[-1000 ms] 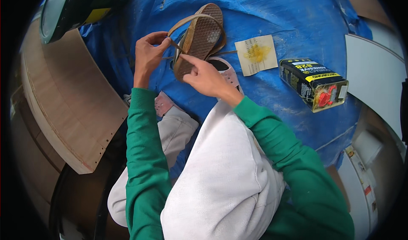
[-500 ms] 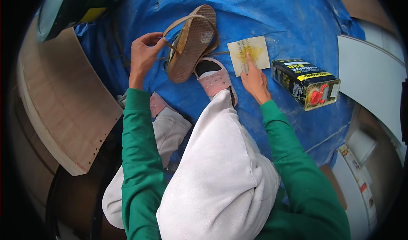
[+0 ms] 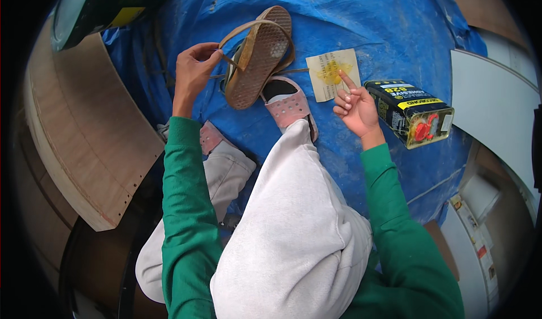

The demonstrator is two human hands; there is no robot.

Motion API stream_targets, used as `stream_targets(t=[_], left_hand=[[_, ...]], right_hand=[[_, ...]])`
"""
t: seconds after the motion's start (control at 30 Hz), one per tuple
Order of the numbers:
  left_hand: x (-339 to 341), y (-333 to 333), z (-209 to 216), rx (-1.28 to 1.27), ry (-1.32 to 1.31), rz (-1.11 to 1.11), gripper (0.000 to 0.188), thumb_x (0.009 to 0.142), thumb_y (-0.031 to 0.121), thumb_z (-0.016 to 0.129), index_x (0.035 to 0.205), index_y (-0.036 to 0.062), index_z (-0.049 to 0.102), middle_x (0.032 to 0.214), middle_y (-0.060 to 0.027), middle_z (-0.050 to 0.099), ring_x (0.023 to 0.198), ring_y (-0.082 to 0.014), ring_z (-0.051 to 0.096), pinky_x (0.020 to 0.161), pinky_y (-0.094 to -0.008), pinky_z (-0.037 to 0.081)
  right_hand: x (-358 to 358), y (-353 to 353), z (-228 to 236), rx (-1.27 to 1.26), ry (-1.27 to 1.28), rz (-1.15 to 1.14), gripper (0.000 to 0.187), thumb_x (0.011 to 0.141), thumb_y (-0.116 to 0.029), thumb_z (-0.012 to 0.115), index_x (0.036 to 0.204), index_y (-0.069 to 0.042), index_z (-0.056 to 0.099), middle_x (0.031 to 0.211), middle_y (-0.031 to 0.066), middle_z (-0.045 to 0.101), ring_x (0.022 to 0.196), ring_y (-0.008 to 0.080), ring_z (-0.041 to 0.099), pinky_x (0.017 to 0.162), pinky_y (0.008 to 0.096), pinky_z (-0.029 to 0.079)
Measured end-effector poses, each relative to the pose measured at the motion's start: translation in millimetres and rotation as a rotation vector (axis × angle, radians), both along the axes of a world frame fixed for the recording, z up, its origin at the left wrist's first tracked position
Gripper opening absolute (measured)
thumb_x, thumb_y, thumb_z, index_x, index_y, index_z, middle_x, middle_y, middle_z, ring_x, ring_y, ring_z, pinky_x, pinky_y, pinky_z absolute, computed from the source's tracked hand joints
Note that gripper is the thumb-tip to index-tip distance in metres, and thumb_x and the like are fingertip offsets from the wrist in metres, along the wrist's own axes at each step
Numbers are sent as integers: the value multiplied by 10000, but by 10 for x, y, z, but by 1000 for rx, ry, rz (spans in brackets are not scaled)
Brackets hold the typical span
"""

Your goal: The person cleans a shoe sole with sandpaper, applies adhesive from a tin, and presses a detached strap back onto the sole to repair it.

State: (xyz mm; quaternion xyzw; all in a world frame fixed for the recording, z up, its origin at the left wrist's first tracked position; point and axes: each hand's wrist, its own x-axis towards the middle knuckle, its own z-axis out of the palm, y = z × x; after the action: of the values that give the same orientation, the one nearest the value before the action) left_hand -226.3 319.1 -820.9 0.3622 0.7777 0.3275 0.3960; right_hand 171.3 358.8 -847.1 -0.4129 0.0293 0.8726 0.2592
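Observation:
My left hand point(image 3: 196, 70) pinches a tan strap point(image 3: 224, 41) between thumb and fingertips. The strap belongs to a worn brown sandal point(image 3: 261, 59), whose textured sole faces me as it leans on another shoe, mostly hidden behind it. Away from it, my right hand point(image 3: 358, 111) is turned palm up with the index finger extended and the other fingers loosely curled, holding nothing. The index fingertip is just over the edge of a yellow glue smear on a square of printed card point(image 3: 322, 85); whether it touches the card I cannot tell.
A dark glue can point(image 3: 389, 101) with a red cap lies on its side right of my hand, on the blue tarp point(image 3: 389, 28). My feet in pink slippers point(image 3: 288, 109) are close below the sandal. Curved wooden panel point(image 3: 90, 132) stands left; white panel point(image 3: 491, 104) right.
My right hand has lifted off the glue smear, moved right and toward me, and rolled from palm down to palm up. My left hand keeps its pinch on the strap.

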Motion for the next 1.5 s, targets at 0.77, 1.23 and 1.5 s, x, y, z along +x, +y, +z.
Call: stream_targets(t=[0.77,1.23,1.5], left_hand=[[-78,-39,-62,-21,-133,-15,299,938,128,718,1187,-38,705,1015,-97,751,945,-145,702,888,-274,540],[-154,-98,-143,-10,-204,35,305,912,130,753,1167,-34,717,1001,-90,757,911,-132,697,848,-266,537],[-109,-95,-102,18,-230,18,318,899,140,774,1159,-35,719,1018,-97,759,916,-127,698,833,-264,538]], right_hand=[[-1795,136,168,825,-306,725,616,900,-75,518,1514,-109,476,724,-69,450,642,53,412,590,232,365],[-2149,-132,147,1145,-534,902,858,759,-208,612,1578,-196,355,669,116,587,629,269,601,670,380,499],[-2131,-126,120,1059,-573,989,869,762,-258,617,1574,-135,335,958,250,705,962,428,682,921,463,516]])
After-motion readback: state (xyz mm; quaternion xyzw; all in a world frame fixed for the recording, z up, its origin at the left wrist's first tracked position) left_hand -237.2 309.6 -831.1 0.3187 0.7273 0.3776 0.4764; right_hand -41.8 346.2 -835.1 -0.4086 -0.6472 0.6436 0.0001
